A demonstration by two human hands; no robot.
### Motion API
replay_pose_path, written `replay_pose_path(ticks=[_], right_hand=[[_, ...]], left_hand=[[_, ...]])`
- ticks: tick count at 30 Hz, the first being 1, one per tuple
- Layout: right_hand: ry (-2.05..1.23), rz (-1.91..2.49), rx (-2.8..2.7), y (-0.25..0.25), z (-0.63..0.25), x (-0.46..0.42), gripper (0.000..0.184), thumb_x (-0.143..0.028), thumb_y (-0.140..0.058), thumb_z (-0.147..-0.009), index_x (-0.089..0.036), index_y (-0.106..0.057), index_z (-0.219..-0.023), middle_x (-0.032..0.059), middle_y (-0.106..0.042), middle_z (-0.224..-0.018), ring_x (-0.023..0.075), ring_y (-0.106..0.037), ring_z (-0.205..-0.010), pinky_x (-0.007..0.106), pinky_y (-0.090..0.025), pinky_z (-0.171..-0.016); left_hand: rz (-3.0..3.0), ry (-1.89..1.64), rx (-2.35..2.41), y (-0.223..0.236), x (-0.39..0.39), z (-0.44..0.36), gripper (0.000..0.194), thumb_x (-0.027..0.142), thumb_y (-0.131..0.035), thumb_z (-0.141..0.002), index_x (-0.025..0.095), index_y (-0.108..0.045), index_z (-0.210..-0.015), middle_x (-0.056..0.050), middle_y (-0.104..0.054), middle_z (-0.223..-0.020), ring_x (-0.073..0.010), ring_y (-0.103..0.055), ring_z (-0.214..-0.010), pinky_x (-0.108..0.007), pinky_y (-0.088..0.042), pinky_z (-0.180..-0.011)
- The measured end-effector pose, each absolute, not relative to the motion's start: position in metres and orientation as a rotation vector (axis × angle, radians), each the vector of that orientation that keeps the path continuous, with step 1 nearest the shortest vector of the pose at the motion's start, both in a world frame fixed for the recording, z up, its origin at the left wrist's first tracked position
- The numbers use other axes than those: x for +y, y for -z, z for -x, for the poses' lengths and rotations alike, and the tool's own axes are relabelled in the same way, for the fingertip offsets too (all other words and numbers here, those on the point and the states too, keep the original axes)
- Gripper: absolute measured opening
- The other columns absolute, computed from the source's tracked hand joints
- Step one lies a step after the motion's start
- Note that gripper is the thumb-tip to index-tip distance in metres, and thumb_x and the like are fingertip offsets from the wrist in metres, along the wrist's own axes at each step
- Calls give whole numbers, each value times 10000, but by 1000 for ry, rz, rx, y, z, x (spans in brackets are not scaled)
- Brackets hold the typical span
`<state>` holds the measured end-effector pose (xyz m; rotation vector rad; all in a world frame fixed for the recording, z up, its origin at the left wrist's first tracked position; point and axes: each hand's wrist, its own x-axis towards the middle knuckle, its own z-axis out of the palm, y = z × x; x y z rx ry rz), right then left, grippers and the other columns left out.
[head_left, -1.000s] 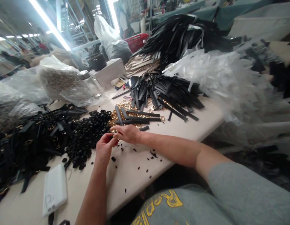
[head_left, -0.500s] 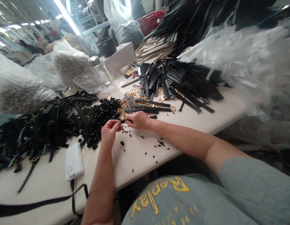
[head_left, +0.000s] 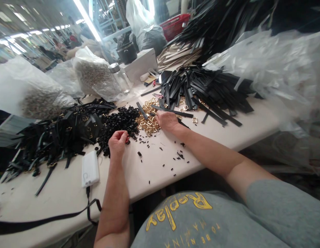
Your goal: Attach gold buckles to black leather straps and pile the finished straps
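Note:
My left hand [head_left: 117, 143] is in a pinch at the front edge of a heap of small black loops [head_left: 121, 119]; whatever lies between its fingertips is too small to make out. Farther right, my right hand [head_left: 167, 121] has its fingers closed on a black strap [head_left: 152, 114] above a pile of gold buckles [head_left: 149, 128]. The hand hides the middle of that strap. Another long black strap [head_left: 182, 113] lies just behind the hand, and a short one [head_left: 141, 110] rests left of it on the buckles.
Finished-looking black straps with buckles [head_left: 72, 127] are heaped at left, beside a white power bank [head_left: 90, 168] with a cable. Loose straps [head_left: 208, 88] pile up at back right. A glass jar [head_left: 120, 77] and plastic bags stand behind. Small black bits [head_left: 179, 155] dot the table.
My hands were together on a small dark strip and are now apart. The right moved up and right to the straps over the buckles; the left stays pinched by the loops. The view shifted slightly.

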<state>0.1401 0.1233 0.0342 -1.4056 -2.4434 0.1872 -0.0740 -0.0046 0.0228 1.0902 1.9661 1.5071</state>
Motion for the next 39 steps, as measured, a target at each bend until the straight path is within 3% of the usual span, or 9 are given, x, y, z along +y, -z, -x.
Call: replay_pose_path(ticks=[7, 15, 21, 27, 33, 39], right_hand=[[-350, 1278, -2541, -33, -128, 103, 291, -345, -435, -1012, -132, -634, -1017, 124, -686, -894, 202, -629, -776, 273, -379, -632], [-560, 879, -2594, -31, -122, 89, 250, -329, -483, -988, -148, -644, -927, 65, -673, -892, 165, -573, -760, 259, -301, -627], [-622, 980, -2361, -30, -125, 102, 224, -277, -477, -992, -140, -636, -916, 40, -665, -824, 141, -553, -709, 247, -279, -614], [-570, 984, -2425, -31, -124, 98, 202, -276, -521, -959, -141, -652, -884, 45, -655, -806, 142, -523, -687, 258, -253, -615], [-608, 939, -2398, -29, -124, 97, 184, -255, -530, -944, -146, -643, -848, 33, -641, -784, 135, -507, -676, 252, -254, -614], [-888, 784, -2197, -27, -127, 101, 203, -208, -564, -918, -132, -601, -733, 3, -615, -676, 96, -498, -610, 220, -293, -602]], left_hand=[[-1385, -1249, 2039, -18, -6, 65, 269, 438, -637, -770, 181, -676, -840, -17, -663, -715, -151, -627, -645, -246, -486, -620], [-1562, -1089, 2054, -21, -10, 63, 242, 417, -614, -805, 196, -689, -870, -9, -673, -736, -154, -610, -669, -251, -460, -629], [-1583, -991, 2080, -24, -10, 58, 249, 428, -635, -787, 200, -701, -863, -18, -683, -766, -157, -598, -675, -259, -449, -636], [-1832, -679, 2248, -29, -6, 39, 178, 383, -680, -743, 206, -702, -753, -25, -652, -797, -160, -578, -681, -289, -429, -669], [-1700, -942, 2148, -20, -5, 46, 144, 314, -630, -765, 212, -731, -767, -34, -693, -789, -182, -616, -732, -294, -451, -696], [-1007, -1570, 1708, -24, 0, 51, 368, 410, -795, -632, 157, -710, -886, -38, -691, -793, -126, -606, -625, -249, -495, -619]])
